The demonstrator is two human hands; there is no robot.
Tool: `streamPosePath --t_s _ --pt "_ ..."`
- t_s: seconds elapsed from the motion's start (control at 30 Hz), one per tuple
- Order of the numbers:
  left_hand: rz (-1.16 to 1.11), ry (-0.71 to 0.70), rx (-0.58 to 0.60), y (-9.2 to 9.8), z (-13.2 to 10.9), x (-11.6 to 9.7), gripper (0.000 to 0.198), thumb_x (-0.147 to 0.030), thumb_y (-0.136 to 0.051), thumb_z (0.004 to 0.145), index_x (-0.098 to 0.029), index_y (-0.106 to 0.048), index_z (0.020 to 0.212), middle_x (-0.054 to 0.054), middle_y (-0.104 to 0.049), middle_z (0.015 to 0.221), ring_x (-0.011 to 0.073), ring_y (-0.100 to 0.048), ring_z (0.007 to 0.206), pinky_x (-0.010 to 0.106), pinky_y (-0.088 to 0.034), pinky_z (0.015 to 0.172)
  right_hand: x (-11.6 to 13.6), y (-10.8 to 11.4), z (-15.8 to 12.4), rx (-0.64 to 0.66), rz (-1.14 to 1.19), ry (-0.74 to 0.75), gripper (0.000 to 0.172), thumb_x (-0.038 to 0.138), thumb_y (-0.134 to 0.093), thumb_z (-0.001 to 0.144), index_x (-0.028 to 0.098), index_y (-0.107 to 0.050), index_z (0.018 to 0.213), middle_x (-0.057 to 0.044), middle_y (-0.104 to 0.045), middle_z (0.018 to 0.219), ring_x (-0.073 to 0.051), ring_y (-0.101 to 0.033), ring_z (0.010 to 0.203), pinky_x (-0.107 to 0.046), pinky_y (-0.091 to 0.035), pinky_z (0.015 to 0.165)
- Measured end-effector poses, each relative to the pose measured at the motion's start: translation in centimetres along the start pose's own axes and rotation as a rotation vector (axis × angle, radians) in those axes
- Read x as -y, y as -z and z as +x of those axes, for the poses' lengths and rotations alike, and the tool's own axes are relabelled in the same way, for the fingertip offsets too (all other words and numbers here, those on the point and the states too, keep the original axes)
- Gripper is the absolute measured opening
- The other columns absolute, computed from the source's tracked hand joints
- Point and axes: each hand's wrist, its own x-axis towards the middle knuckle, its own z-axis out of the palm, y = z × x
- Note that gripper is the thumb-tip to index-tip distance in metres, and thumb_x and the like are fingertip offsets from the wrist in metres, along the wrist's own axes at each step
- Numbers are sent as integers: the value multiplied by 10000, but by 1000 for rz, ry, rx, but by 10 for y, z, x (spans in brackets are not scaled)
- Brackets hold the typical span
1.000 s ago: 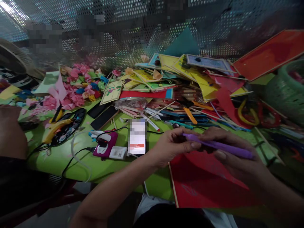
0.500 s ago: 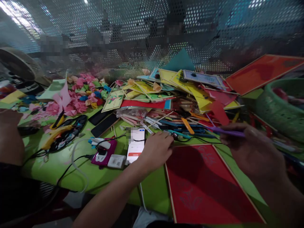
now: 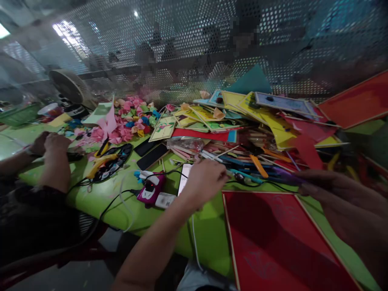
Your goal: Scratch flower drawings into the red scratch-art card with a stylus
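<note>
The right hand point(image 3: 345, 198) reaches in from the right edge, back of the hand up, thumb and fingertips pinched together. Its grip is closed around a purple pen point(image 3: 285, 175), which is blurred and juts leftward from the fingertips, beyond the far edge of the red board; whether its tip touches anything cannot be told. The left hand point(image 3: 206, 180) stands at the end of a forearm slanting up from the lower edge, knuckles up and fingers curled toward the right; whether that grip has hold of anything is hidden.

The red board point(image 3: 303, 226) lies flat on the green desk point(image 3: 209, 238), nearer than both hands and between them, bordered by pale strips and bearing faint plant-like outlines.

Partly behind the left hand is a lit phone point(image 3: 182, 185), where only "00" can be read. A white charger point(image 3: 165, 199) beside it carries a small square printed code and sits against a magenta power block point(image 3: 158, 186). Farther out are framed cards point(image 3: 266, 117), pink paper flowers point(image 3: 121, 131) and, at the far left, another person's hands point(image 3: 56, 143).
</note>
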Motion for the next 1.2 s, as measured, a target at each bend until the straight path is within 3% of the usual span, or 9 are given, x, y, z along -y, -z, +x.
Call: streamPosePath --t_s 0.17,0.37,0.5,0.67,0.8,1.2 --pt "39 148 -110 14 2 30 152 -308 -615 983 -215 -735 979 59 -764 1051 237 -669 1055 366 -456 957 9 -5 1 -31 80 -65 461 437 -1004 500 306 -855 916 -18 -778 975 -153 -656 900 -137 -549 717" --pt "80 143 -91 8 6 35 121 -263 -639 960 -222 -753 965 53 -775 1066 253 -671 1096 390 -450 986 14 -2 5 -107 189 -61 499 446 -1016 461 278 -850 901 -18 -741 911 -120 -608 783 -123 -511 631" --pt "111 98 -67 0 9 32 151 -250 -613 972 -220 -761 971 53 -773 1059 248 -660 1101 393 -448 999 15 2 6 -105 220 -51 428 414 -999 504 266 -841 873 -12 -687 759 -125 -576 717 -148 -477 589" --pt "140 -54 1 -21 16 22 204 -248 -608 975 -261 -763 1108 32 -756 1153 241 -616 1174 406 -416 1058 16 2 5 -74 225 -5 404 422 -986 540 265 -843 884 -12 -690 765 -125 -569 714 -163 -460 589" --pt "188 -134 44 -36 22 11 262 -210 -549 994 -267 -736 1167 44 -731 1157 242 -601 1167 399 -432 997 12 2 5 -49 214 -3 404 430 -985 559 267 -848 903 -5 -692 760 -120 -574 714 -155 -461 599" --pt "291 -84 87 -39 25 -7 178 -143 -502 997 -163 -658 1082 104 -700 1112 257 -596 1144 400 -455 941 5 -1 3 16 130 21 334 432 -919 652 272 -836 933 -3 -689 774 -146 -579 724 -215 -460 599"
